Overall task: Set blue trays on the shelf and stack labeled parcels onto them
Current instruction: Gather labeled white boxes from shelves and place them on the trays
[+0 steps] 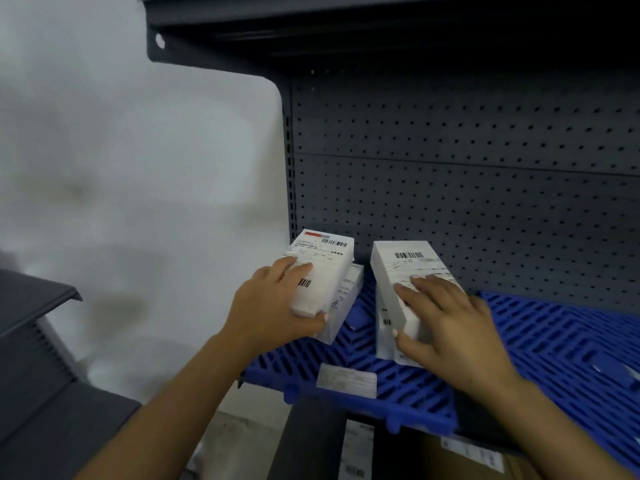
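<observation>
— Were the blue trays up on the shelf yet?

— Yes. One blue tray (398, 393) lay on the dark shelf (450, 168), and a second blue tray (571, 341) lay just beside it on the right. That part looked done to me.

— And the boxes?

— The left hand (273, 306) held a white box (322, 268), thumb at its near end and fingers over the top. That box sat on another white box (349, 296) in the back left corner of the tray — so a stack had begun there.

— What about the other hand?

— The right hand (446, 323) gripped a second stack's top box (405, 289), fingers on its label and thumb on its near side. I could not tell how many boxes were under it.

— So was the job finished?

— I'd say no. The right tray looked mostly bare, and a brown box (485, 455) with a label sat low down below the shelf — maybe more waited to go up.
</observation>
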